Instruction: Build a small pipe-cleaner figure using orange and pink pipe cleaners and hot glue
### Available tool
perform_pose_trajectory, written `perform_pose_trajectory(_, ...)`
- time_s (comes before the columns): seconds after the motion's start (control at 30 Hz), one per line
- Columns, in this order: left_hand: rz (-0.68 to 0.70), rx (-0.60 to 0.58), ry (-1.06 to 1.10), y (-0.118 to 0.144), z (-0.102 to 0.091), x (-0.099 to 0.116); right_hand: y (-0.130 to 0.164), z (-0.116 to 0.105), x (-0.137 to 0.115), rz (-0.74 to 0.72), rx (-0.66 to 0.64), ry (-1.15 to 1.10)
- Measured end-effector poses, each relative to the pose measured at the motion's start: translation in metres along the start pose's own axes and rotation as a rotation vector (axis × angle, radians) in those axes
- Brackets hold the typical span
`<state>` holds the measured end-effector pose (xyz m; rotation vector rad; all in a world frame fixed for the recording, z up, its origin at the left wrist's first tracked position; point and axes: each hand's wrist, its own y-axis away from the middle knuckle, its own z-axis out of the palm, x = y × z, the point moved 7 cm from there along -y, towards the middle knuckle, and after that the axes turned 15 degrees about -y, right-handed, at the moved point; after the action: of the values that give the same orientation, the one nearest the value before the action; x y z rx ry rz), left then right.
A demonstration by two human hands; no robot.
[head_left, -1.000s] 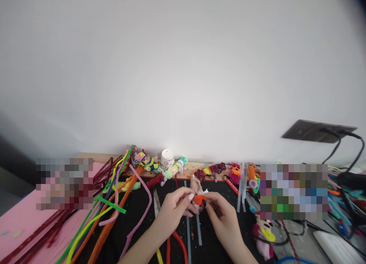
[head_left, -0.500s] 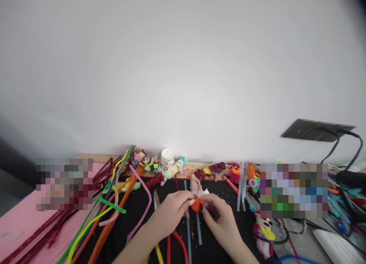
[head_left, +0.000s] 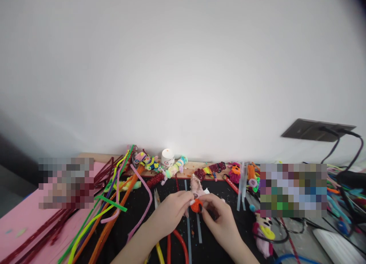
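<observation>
Left grip: the left hand (head_left: pixel 168 214) pinches the left side of a small orange piece (head_left: pixel 196 205) between thumb and fingertips.
Right grip: the right hand (head_left: pixel 220 218) closes narrowly on the right side of the same piece, fingers curled around it.
Where it lies: the orange piece sits between both hands, just above the black mat (head_left: pixel 137 222) near the middle of the worktop (head_left: pixel 25 222); both hands are equally near.
Axis: it looks roundish; no long axis can be told.
Close by: a pale pink figure (head_left: pixel 196 184) lies just beyond the fingertips; clear sticks (head_left: pixel 188 233) run near-to-far beneath the hands.
Further out: long pipe cleaners (head_left: pixel 111 214) fan out to the left; small figures and a white jar (head_left: pixel 167 157) line the far edge.
Hidden: the fingers cover most of the piece, and its make is too small to tell.
</observation>
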<state>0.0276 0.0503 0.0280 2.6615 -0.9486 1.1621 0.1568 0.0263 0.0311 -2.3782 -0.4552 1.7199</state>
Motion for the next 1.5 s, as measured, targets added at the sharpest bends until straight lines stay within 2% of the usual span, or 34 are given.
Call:
perform_pose_trajectory(0.5,0.009,0.022,-0.022,-0.001,0.005,-0.003,0.001,0.001,0.002,0.008,0.005,-0.02)
perform_pose_trajectory(0.83,-0.019,-0.026,-0.085,-0.002,0.007,-0.003,0.001,0.002,0.002,0.02,-0.003,-0.032)
perform_pose_trajectory(1.17,-0.035,-0.017,0.024,-0.002,0.008,-0.009,0.001,-0.001,0.008,0.048,0.013,-0.022)
perform_pose_trajectory(1.5,-0.048,-0.027,0.004,-0.001,0.007,-0.008,0.002,0.001,0.009,0.043,-0.004,-0.037)
